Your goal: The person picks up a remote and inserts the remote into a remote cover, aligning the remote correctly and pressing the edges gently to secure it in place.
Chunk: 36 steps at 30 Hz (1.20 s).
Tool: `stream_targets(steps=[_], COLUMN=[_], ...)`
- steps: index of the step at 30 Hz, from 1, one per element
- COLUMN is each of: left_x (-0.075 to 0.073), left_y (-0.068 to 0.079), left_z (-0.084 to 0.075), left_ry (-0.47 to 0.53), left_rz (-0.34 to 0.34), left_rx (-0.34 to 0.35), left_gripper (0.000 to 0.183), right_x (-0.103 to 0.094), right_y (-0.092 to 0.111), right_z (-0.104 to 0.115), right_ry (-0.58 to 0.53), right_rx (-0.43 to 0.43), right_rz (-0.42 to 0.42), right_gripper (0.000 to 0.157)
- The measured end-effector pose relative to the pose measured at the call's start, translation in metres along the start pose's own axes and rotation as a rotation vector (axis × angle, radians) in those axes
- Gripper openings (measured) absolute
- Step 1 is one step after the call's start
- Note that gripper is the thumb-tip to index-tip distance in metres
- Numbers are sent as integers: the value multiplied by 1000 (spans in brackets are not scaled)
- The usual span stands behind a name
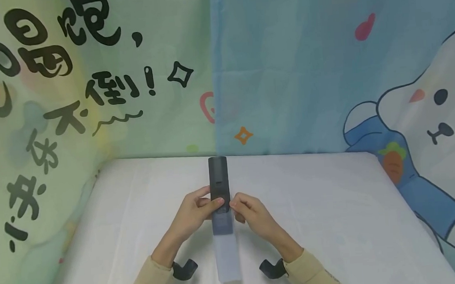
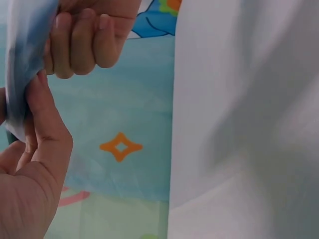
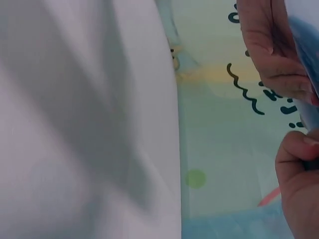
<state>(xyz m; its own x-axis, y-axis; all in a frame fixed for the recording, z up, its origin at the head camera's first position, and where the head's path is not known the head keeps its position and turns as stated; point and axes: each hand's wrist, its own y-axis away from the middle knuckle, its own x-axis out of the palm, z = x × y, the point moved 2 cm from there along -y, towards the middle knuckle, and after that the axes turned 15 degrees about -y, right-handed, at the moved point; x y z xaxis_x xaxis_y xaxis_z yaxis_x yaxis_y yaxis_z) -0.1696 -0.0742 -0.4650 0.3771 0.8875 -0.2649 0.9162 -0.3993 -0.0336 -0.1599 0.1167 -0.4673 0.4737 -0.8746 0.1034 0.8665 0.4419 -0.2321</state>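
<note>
A long, narrow black object (image 1: 218, 175) with rounded edges stands out of a translucent plastic sleeve (image 1: 227, 258), which covers its lower part and hangs on below it. My left hand (image 1: 195, 211) pinches the object around the sleeve's mouth, thumb across the front and fingers behind. On the opposite side, my right hand (image 1: 253, 213) has its fingers curled, with thumb and forefinger pinching the sleeve's right edge. The left wrist view shows the sleeve (image 2: 27, 55) bluish where something dark lies inside. Both hands also meet at the sleeve in the right wrist view.
A white-covered table (image 1: 336, 222) lies beneath the hands. Behind it hangs a printed curtain (image 1: 279, 90), with another printed panel (image 1: 22, 152) along the left side. Black curved wrist mounts (image 1: 185, 270) stick out from both cuffs.
</note>
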Motion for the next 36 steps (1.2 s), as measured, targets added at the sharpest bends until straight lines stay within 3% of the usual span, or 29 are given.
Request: stream_targets(steps=[6,9,19,25,28,31,36], left_x=[1,2,4,8,13,17,19], left_y=[1,1,3,4,5,5,6], left_z=[0,-1,4,7,8,9,9], left_ry=[11,4,-9,-95,-143,-168,-163], left_rz=[10,-1,-143,-161,-135,-97,-64], left_rx=[-20,-15,-34,-20,6,35,22], left_gripper=[49,49,45,43,42,39,42], right_x=[5,4,-4,-10,-13,-15,-16], right_y=[-4,-6,-6,-10,-16,-23,-29], right_z=[-1,0,3,6,11,17,21], right_ry=[-143,-179,97,216,226,193,159], right_rx=[32,44,17,27,0,-30,-97], right_rz=[-119,-127,-20,-150,-209,-186,-127], right_gripper=[34,35,26,8,33,55,60])
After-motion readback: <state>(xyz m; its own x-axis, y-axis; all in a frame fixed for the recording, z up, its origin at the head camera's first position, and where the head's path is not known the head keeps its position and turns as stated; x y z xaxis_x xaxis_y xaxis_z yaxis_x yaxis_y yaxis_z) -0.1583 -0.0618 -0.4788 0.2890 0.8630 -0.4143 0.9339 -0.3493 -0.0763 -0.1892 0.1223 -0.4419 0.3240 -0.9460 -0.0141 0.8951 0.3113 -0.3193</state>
